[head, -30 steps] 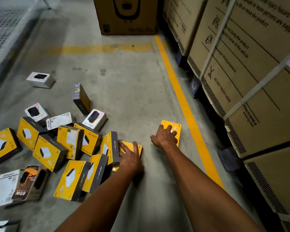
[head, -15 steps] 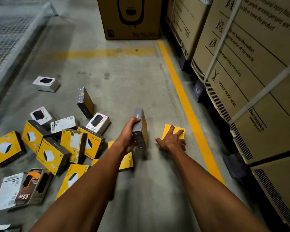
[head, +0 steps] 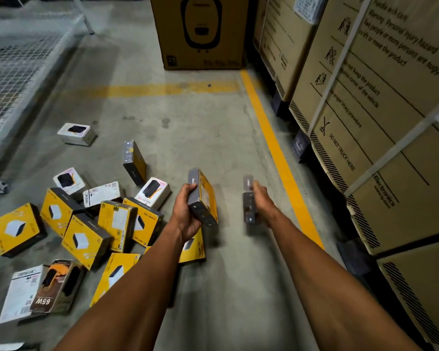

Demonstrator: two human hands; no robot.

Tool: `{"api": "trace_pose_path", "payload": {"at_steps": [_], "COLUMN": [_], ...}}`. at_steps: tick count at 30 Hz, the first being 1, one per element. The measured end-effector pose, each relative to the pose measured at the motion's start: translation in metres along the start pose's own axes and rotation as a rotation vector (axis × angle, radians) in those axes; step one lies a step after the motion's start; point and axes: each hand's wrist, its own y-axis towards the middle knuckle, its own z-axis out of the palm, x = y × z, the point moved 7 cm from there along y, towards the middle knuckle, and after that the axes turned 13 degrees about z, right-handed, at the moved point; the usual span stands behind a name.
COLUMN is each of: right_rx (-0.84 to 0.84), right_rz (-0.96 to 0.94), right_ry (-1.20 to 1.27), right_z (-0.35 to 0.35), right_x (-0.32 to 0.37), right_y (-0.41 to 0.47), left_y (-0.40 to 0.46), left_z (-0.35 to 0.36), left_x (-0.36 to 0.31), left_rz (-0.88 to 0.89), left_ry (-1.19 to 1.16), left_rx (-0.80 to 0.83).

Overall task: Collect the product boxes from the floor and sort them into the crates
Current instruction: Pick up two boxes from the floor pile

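The left hand point(head: 186, 219) is holding one yellow box point(head: 203, 198) on its edge above the floor point(head: 188, 127), with the fingers point(head: 188, 190) curled over the grey side and the thumb below. The right hand point(head: 262, 202) is gripping a second box point(head: 249, 206); this one is blurred, so only its dark narrow side is showing, but the fingers are clearly closed around it. Many other product boxes point(head: 86, 239) are lying in a loose pile on the floor to the left, some flat and some leaning on each other, and two white ones point(head: 77, 134) are lying apart. No crate is appearing in this view, so I cannot say where the boxes are going. These boxes are looking like stiff printed cardboard, small and probably light, because one hand is carrying each one easily. The smooth faces may be a little slippery, so pinching across the narrow sides is seeming the safest hold.
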Motion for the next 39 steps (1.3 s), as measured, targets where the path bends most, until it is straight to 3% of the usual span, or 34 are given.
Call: {"api": "trace_pose_path", "payload": {"at_steps": [2,4,7,12,20,33,39], "right_rx": [0.218,0.315,0.447,0.51,0.499,0.492,0.542], "right_rz": [-0.029,-0.082,-0.083,0.039,0.053,0.066,0.009], "right_ry": [0.348,0.552,0.674,0.784,0.686,0.355,0.242], "right_z": [0.001,-0.004,-0.007,-0.008,-0.003,-0.021,0.004], "right_x": [0.024,0.04,0.044,0.041,0.07,0.193,0.26], "right_y": [-0.022,-0.04,-0.073,-0.152,-0.344,-0.703,-0.844], "left_y": [-0.003,-0.011,-0.03,-0.098,-0.239,-0.498,-0.612], "left_z": [0.006,0.013,0.021,0.042,0.066,0.222,0.239], "left_x": [-0.011,-0.024,-0.046,-0.108,-0.231,-0.459,-0.579], "left_rz": [0.039,0.063,0.062,0.098,0.175,0.259,0.359], "left_ry": [-0.015,-0.03,-0.06,-0.044,0.26,0.261,0.224], "left_rx": [-0.014,-0.03,-0.015,-0.022,-0.269,-0.326,-0.44]}}
